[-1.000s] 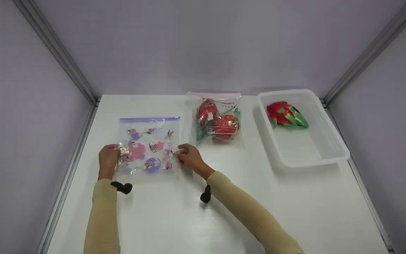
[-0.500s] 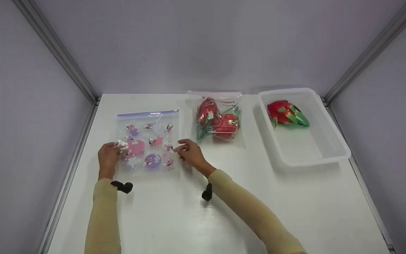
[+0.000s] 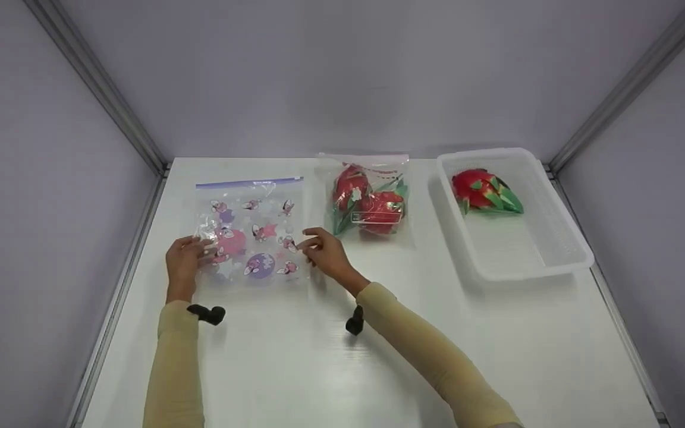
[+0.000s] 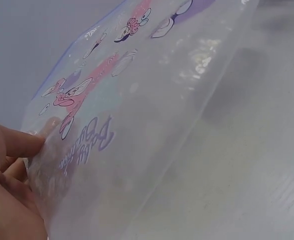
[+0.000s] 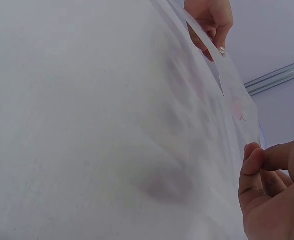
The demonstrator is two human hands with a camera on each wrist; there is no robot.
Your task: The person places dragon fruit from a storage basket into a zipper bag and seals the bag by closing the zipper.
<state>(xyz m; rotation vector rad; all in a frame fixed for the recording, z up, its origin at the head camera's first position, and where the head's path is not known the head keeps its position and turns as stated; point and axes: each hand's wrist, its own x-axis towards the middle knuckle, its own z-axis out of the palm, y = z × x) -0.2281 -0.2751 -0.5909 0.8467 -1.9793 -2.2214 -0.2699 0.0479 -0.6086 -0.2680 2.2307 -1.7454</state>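
Observation:
A clear zip bag printed with pink and purple cartoon figures is held up by its two sides, its purple zip strip at the far edge. My left hand pinches the left side between thumb and fingers; in the left wrist view the thumb lies on the printed film. On the opposite side my right hand pinches the edge, thumb against fingertip in the right wrist view. Nothing shows inside the bag. Just right of it lies another clear zip bag with red and green dragon fruits in it.
At the right stands a white plastic basket with one red and green dragon fruit in its far left corner. Grey walls enclose the white table at the back and both sides.
The printed bag has shifted away from me, its zip strip now farther back. My right hand has moved slightly forward and right with it; the left hand has hardly moved.

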